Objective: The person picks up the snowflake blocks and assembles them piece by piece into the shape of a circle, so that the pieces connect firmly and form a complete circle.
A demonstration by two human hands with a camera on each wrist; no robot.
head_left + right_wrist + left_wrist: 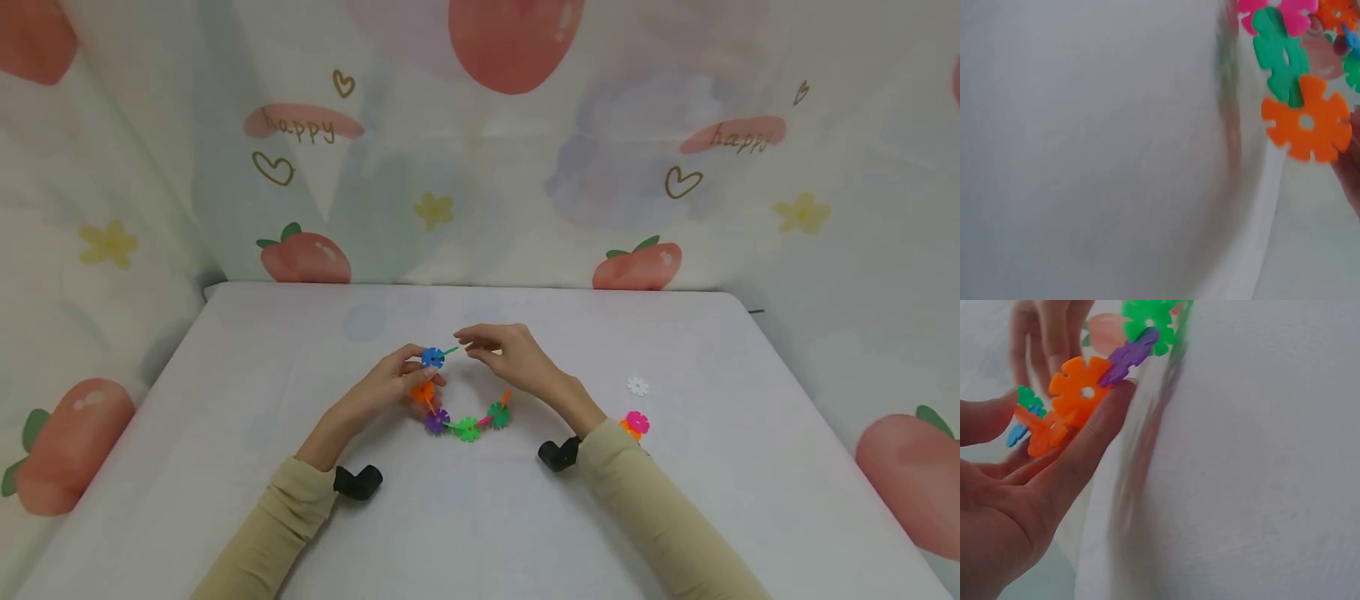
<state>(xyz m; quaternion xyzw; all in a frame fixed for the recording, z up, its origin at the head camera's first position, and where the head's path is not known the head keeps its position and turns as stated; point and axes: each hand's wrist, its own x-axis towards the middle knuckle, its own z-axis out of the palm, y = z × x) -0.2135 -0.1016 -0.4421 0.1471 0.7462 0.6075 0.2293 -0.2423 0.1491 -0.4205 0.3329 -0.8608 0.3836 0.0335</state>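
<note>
My left hand (397, 379) pinches one end of a curved chain of interlocking plastic discs, notched like flowers. At that end a blue disc (432, 357) joins a teal-green disc (451, 351) seen edge-on. Orange discs (1079, 390) lie along the left fingers, followed by a purple disc (437, 422) and a light green disc (468, 429). Further along come a pink disc (1288, 12), a green disc (1280, 56) and an orange end disc (1307, 122). Just right of the teal-green disc, my right hand (517, 354) has loosely bent fingers with nothing visible between them.
On the white table (300, 375), a white disc (637, 386) lies to the right. Nearer, a pink disc (637, 422) overlaps an orange one beside the right sleeve (645, 483). A printed curtain (480, 183) hangs behind the table. Black wrist cameras (358, 482) sit at both cuffs.
</note>
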